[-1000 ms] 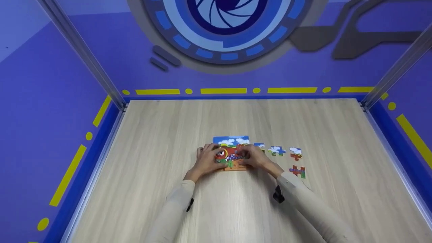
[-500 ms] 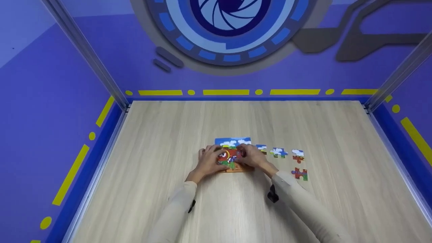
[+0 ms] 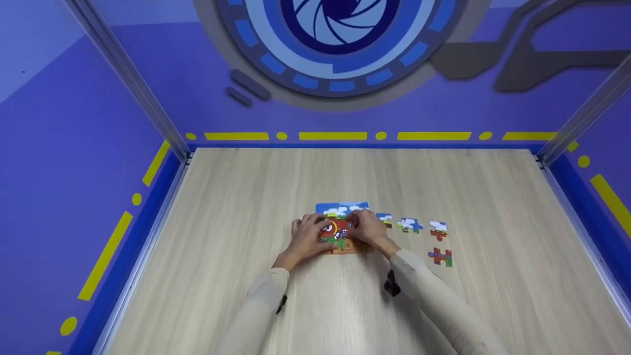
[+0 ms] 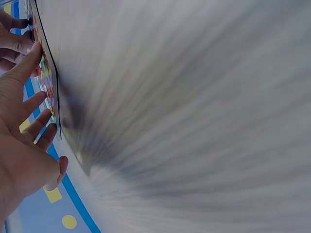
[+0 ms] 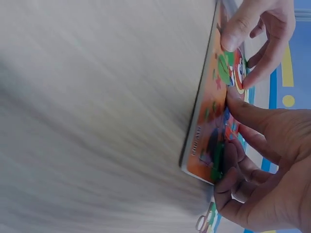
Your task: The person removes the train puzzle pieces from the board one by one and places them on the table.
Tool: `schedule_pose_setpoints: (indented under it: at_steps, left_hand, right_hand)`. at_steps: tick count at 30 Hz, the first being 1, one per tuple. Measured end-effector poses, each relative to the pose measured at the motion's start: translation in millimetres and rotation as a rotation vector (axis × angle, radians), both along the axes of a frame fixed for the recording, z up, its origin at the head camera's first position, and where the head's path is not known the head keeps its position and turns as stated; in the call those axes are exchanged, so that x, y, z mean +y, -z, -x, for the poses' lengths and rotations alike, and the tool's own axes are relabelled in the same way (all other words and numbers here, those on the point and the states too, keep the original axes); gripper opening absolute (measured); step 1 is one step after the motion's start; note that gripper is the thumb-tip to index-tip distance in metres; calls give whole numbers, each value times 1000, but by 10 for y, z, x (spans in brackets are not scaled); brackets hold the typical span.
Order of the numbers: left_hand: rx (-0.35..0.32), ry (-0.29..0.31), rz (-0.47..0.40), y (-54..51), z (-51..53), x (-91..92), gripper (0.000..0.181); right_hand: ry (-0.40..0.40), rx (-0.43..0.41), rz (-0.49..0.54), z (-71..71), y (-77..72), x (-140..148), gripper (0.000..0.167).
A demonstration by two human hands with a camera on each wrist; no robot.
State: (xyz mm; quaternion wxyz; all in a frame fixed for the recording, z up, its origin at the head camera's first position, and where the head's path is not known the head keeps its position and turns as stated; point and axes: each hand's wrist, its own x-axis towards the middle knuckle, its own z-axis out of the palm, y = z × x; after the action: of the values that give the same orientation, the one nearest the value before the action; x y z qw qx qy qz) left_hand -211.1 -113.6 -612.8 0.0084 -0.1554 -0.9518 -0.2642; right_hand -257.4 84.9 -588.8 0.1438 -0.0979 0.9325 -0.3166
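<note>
A colourful jigsaw puzzle board (image 3: 341, 206) with blue sky, clouds and a red figure lies on the wooden table. My left hand (image 3: 304, 238) rests over its left side, fingers spread, with the thumb (image 5: 234, 38) pressing the board's lower part. My right hand (image 3: 370, 230) is over the right side, where thumb and index finger pinch a red-and-blue puzzle piece (image 5: 232, 125) low against the board. The fingers partly cover this piece, so whether it sits flush is hard to tell. In the left wrist view, the left fingers (image 4: 36, 127) touch the board's far edge.
Right of the board lie loose puzzle pieces: one by the right hand (image 3: 385, 219), a cloud piece (image 3: 409, 225), a cloud-and-red piece (image 3: 438, 230) and a red-and-green piece (image 3: 440, 256). Blue-purple panels (image 3: 340, 118) enclose the wooden table (image 3: 236, 197) at back and sides.
My right hand has shifted slightly left over the board, bringing the pinched puzzle piece closer to the red figure. The left hand stays in place. The head view has moved a little.
</note>
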Motion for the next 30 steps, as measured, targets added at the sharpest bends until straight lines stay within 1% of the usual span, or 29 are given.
schedule_pose_setpoints:
  at_steps: [2, 5, 9, 11, 13, 15, 23, 30]
  left_hand:
    - [6, 9, -14, -6, -3, -4, 62]
    - [16, 0, -25, -10, -33, -41, 60]
    - [-10, -35, -25, -5, -100, -102, 60]
    - [-14, -36, -24, 3, -111, -109, 59]
    - [-20, -29, -33, 4, -106, -97, 59]
    - [-12, -23, -33, 2, -94, -77, 60]
    - [-19, -11, -25, -7, -48, -13, 62]
    - [-24, 3, -12, -19, -20, 6, 61]
  right_hand:
    - [23, -26, 1, 27, -19, -22, 40]
    - [35, -68, 16, 48, -47, -94, 39]
    - [28, -124, 32, 35, -54, -191, 39]
    - [44, -143, 36, 25, -54, -208, 39]
    - [67, -148, 39, 23, -53, -203, 38]
    - [76, -146, 44, 26, -56, -185, 38]
    - [59, -161, 40, 56, -67, -102, 36]
    - [38, -152, 42, 102, -78, -65, 42]
